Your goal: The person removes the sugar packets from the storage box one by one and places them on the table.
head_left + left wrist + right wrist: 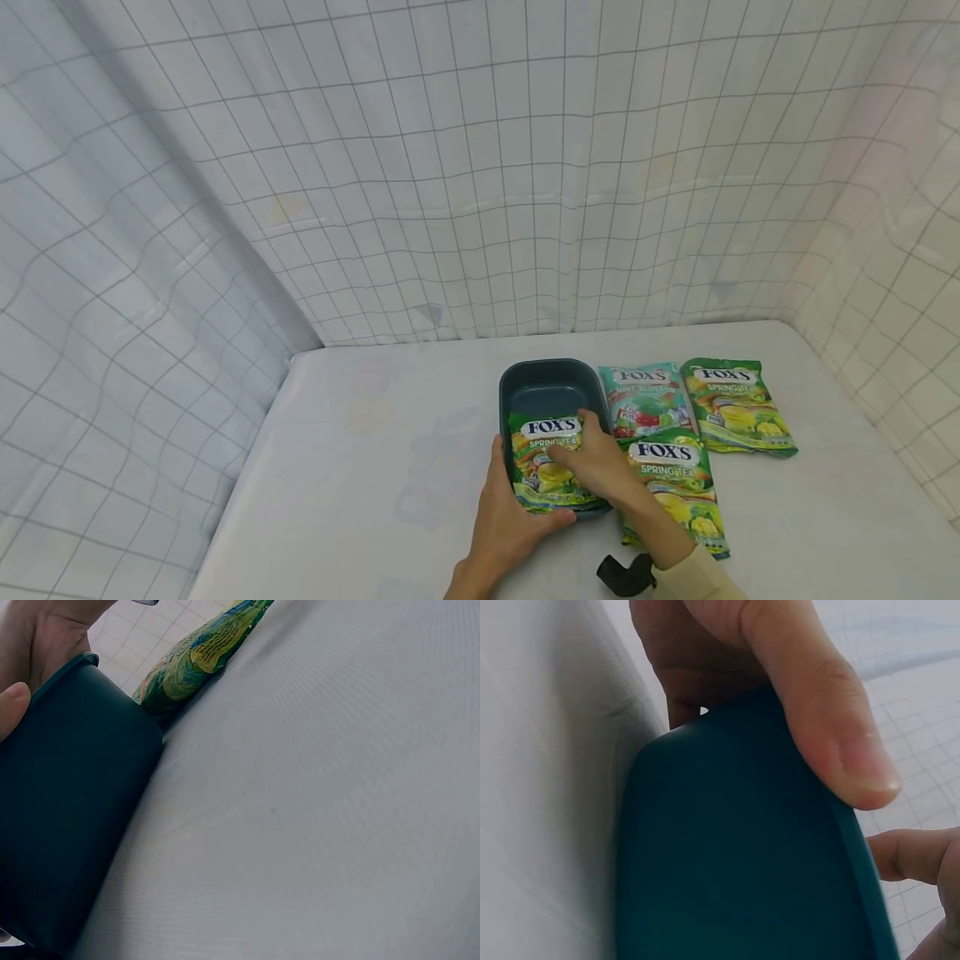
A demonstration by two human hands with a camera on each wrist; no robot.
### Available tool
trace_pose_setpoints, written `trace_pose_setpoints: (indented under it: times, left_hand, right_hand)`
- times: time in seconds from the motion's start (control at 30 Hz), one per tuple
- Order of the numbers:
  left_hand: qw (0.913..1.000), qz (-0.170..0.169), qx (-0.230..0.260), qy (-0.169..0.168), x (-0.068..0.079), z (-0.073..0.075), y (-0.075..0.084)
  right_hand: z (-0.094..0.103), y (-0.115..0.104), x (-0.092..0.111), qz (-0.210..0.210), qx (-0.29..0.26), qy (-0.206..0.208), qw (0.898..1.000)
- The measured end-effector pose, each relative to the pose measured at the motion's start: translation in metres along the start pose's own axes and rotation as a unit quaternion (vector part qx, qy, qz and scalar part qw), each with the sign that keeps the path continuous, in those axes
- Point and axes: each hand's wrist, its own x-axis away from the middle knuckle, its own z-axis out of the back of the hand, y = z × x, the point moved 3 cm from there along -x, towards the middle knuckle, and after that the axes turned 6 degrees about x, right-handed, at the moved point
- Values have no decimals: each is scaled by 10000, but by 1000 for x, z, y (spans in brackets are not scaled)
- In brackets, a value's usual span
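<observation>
A dark teal rectangular box (551, 375) stands on the white table. My left hand (504, 518) grips its near left corner, fingers along the left wall and thumb across the near end. Its thumb (847, 769) lies over the rim in the right wrist view. Inside the box's near half lies a green Fox's Spring Tea candy bag (546, 467). My right hand (603, 462) holds this bag at its right side, thumb on its printed face; the other fingers are mostly hidden. In the left wrist view the box's plain outer wall (67, 795) fills the left.
Right of the box lie a turquoise Mint Blossom candy bag (647, 400), a green Spring Tea bag (738, 408) and another green one (675, 483) partly under my right forearm. A black wrist device (628, 575) sits by the sleeve. Gridded white curtains (525, 208) surround the table.
</observation>
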Motion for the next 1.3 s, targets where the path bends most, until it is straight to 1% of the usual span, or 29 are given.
trace_pose_setpoints:
  times: [0.13,0.27,0.4,0.53,0.67,0.77,0.83,0.97,1.13,1.3]
  left_hand:
    - [9999,-90,46,-25,0,0,0]
    - [9999,-106,50,-13,0,0,0]
    - [9998,-130,117,-28,0,0,-1]
    - [9997,-207,134,-17,-1,0,0]
    - [9999,-132,-9,36,-1,0,-1]
    - [10000,-66,-44,28,-1,0,-1]
    - [10000,-68,-8,13,-1,-1,-1]
    - [9997,-179,155,-57,-1,-1,-1]
    - [9998,-172,89,-48,-1,0,-1]
    - [9999,-128,57,-27,-1,0,-3]
  right_hand:
    - [0,0,-1,103,-90,45,9999]
    - [0,0,-2,190,-172,59,9997]
    - [0,0,1,201,-135,51,9997]
    - [2,0,3,98,-112,95,9998]
    - [5,-1,4,-23,-337,119,9994]
    - [5,0,4,-17,-485,79,9988]
    - [4,0,4,23,-592,19,9982]
    - [1,1,3,207,-724,-103,9971]
    - [-3,2,1,501,-481,-105,9975]
    - [-5,2,-1,624,-334,-85,9975]
